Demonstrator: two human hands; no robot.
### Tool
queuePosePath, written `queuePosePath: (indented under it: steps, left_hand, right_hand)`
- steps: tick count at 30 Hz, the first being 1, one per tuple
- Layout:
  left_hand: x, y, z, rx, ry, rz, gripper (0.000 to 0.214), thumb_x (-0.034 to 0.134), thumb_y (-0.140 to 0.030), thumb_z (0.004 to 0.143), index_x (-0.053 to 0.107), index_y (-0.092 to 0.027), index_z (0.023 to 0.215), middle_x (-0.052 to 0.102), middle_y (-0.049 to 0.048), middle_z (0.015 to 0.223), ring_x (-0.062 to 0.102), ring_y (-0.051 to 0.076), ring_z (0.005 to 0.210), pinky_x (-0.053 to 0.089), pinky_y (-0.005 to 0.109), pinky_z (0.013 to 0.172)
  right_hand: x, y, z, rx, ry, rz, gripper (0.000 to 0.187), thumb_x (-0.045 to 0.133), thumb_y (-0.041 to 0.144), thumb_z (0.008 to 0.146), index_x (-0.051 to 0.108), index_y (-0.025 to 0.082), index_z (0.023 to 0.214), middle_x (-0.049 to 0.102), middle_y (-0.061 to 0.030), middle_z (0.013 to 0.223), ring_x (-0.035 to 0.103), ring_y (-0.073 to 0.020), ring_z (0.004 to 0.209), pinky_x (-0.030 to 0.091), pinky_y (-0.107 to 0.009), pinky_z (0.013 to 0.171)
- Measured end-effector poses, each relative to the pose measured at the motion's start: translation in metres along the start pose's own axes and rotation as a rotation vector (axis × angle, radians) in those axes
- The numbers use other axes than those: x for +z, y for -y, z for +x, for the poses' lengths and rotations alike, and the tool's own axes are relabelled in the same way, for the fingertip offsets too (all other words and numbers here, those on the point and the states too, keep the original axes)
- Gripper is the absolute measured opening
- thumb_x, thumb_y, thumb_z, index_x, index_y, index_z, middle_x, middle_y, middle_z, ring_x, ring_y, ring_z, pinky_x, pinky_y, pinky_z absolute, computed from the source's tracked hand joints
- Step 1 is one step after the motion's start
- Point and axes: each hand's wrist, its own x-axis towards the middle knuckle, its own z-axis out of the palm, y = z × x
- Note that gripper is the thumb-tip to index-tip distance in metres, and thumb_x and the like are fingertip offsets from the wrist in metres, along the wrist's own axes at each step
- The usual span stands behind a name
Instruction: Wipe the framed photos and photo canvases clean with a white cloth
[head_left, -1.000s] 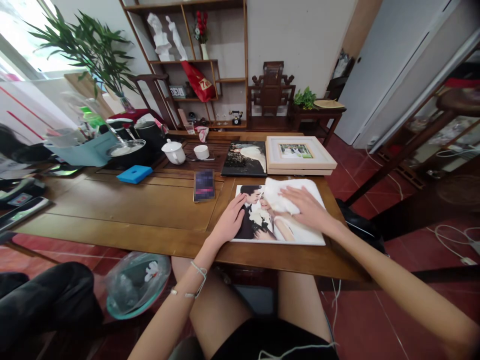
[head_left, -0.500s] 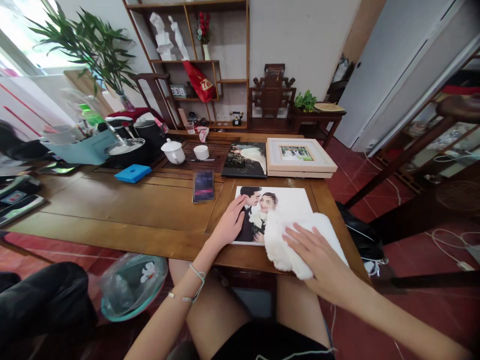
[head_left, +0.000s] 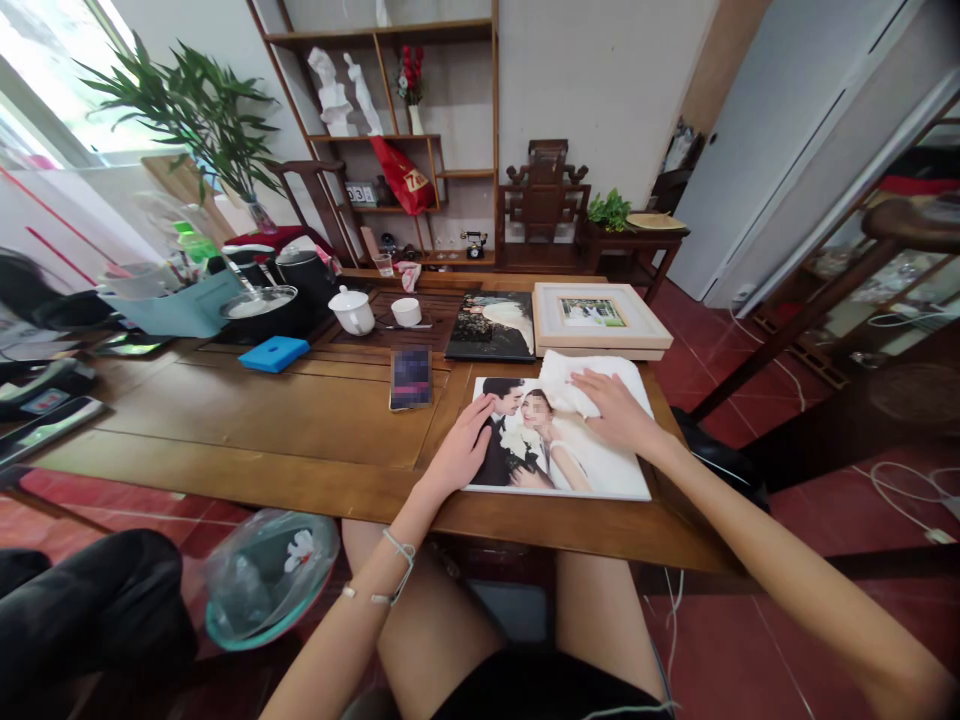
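Running left-right — photo, top away

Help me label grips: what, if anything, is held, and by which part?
No clear grip shows: the right hand lies on the white cloth, near its middle, the left hand on the photo panel, at its left side.

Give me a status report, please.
Left hand on photo print. Right hand on white cloth, covering print's far-right corner. Phone apart, to the left.
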Motion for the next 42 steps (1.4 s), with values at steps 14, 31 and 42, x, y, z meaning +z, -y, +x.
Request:
queuePosePath:
  steps: [14,31,42]
  left_hand:
    - [0.002,0.004,0.000,0.006,-0.007,-0.011,0.047,0.035,-0.024,0.097,0.046,-0.013,0.141,0.039,0.0133,0.153,0.032,0.022,0.144,0.023,0.043,0.122]
    - [0.003,0.011,0.001,0.057,-0.038,-0.100,0.046,0.040,-0.027,0.096,0.048,-0.017,0.140,0.042,0.0125,0.151,0.034,0.025,0.143,0.027,0.047,0.120]
    - [0.003,0.001,0.000,0.061,-0.045,-0.012,0.043,0.037,-0.026,0.099,0.051,-0.013,0.137,0.047,0.0145,0.148,0.042,0.022,0.139,0.030,0.044,0.118]
  right_hand:
    - [0.003,0.082,-0.057,-0.134,0.142,-0.053,0.075,0.053,0.012,0.066,0.046,0.013,0.141,0.040,-0.0133,0.152,0.024,-0.0311,0.144,0.012,-0.057,0.117]
    - [0.004,0.145,-0.078,-0.315,0.204,-0.093,0.071,0.058,0.021,0.070,0.049,0.000,0.137,0.045,-0.0251,0.145,0.034,-0.0371,0.139,0.023,-0.053,0.116]
    - [-0.002,0.052,0.020,0.024,-0.007,0.057,0.036,0.053,0.022,0.079,0.069,0.012,0.110,0.066,-0.0163,0.123,0.055,-0.0325,0.119,0.042,-0.044,0.101]
